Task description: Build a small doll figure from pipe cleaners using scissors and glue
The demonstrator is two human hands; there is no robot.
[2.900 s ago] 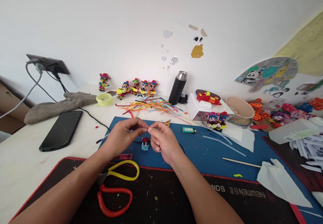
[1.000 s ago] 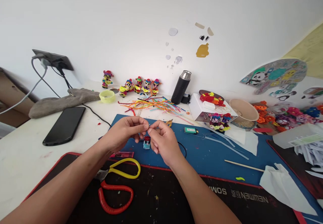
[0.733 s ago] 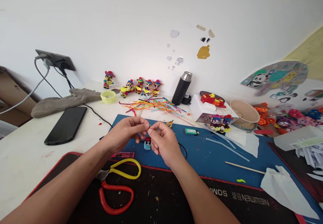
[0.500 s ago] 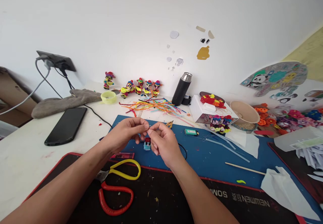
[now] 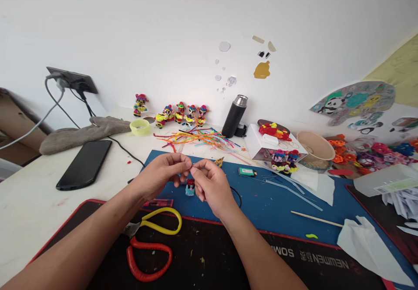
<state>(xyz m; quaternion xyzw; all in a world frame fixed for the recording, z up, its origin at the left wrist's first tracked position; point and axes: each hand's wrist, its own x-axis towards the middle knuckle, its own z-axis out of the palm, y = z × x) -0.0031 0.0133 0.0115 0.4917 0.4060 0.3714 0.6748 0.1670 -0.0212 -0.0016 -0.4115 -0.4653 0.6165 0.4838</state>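
Note:
My left hand and my right hand meet fingertip to fingertip over the blue mat. Both pinch at the same spot, and whatever sits between the fingertips is too small to make out. Just below them a small figure with a red top and light blue body shows partly between the hands; I cannot tell whether fingers touch it. Under my left wrist lies a pink-red packet. Scissors with one yellow and one red handle rest on the black mat, beside my left forearm.
Colourful fuzzy stems lie behind the hands, near several small figures. A black thermos leans near a white box. To the left is a phone; to the right, a wooden stick and white tissue.
Both hands keep their pinch in nearly the same place. The whole view has shifted very slightly; nothing on the table has visibly moved.

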